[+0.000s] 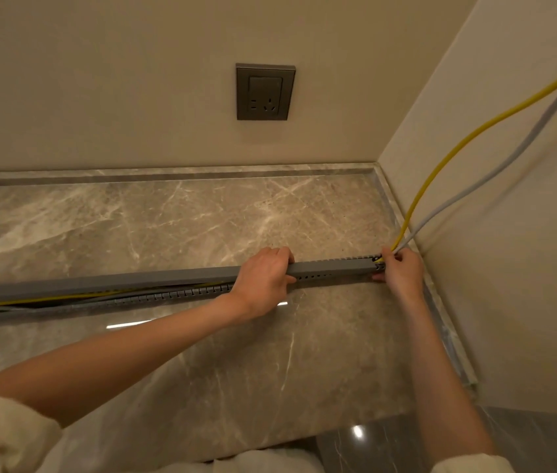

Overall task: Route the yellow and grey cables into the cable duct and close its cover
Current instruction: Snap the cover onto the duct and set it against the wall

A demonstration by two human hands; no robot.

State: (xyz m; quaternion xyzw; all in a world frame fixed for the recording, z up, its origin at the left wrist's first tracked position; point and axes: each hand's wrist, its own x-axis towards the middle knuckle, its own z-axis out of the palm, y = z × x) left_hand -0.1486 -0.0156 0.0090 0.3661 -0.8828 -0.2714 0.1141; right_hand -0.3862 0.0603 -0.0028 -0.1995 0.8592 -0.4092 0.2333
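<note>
head | duct (174, 295) runs from left edge to right of centre on marble floor (202, 216) | cover (133, 279) seated at right end, lifted at left – yellow cable (468, 134) and grey cable (522, 138) enter at right end from upper right | left hand (263, 281) clasps cover at centre | right hand (403, 271) pinches duct end | socket (265, 92) on wall, top centre

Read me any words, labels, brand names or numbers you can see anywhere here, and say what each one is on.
None can be read in this view.
Wall socket: plain grey faceplate, only the pin holes show, no lettering.
Cable duct and its cover: plain grey, no printing visible.
Yellow cable and grey cable: any jacket print is too small to make out.
</note>
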